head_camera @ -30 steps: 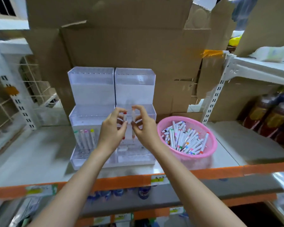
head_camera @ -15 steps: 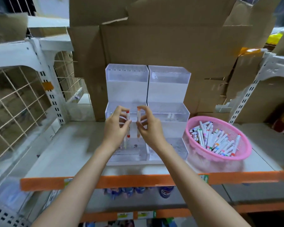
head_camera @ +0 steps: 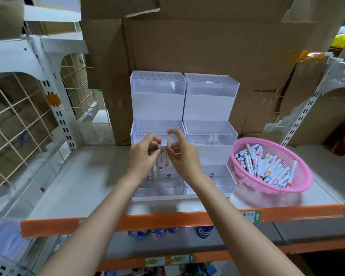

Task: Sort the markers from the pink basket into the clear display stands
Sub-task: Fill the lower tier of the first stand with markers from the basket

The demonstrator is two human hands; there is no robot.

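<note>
My left hand (head_camera: pixel 141 157) pinches a red-capped marker (head_camera: pixel 160 156) and my right hand (head_camera: pixel 182 156) an orange-capped marker (head_camera: pixel 169 149), fingers (head_camera: pixel 151 138) curled. The barrels stand almost touching, so they may knock together and miss the holes. Both are upright, long axis vertical, lower ends towards the clear display stands' (head_camera: pixel 157 108) lowest tier below my fingers. The pink basket (head_camera: pixel 299 162) lies to their right.
</note>
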